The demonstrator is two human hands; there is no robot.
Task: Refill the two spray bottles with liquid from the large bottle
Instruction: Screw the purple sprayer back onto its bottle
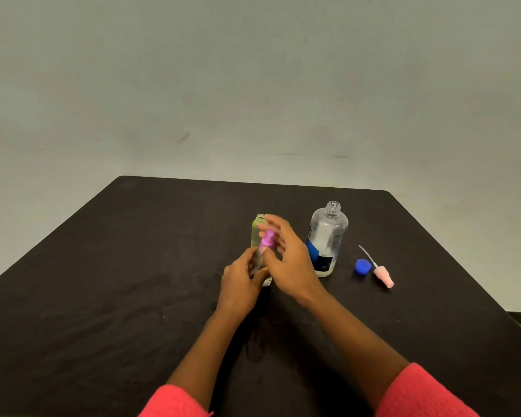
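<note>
purple spray head (266, 238): on clear spray bottle (260, 267), desk (118, 281) centre
left hand (239, 281): fingers clamped on it
right hand (286, 257): fingers apart at head, blurred
yellow spray bottle (256, 233): 12 o'clock, headless
large bottle (327, 236): 3 o'clock, uncapped
remaining: probably pink spray head (384, 275), blue cap (362, 265)

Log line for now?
left hand holds clear bottle; right hand at purple sprayer; yellow bottle, large bottle uncapped; blue cap, pink sprayer on table
</note>
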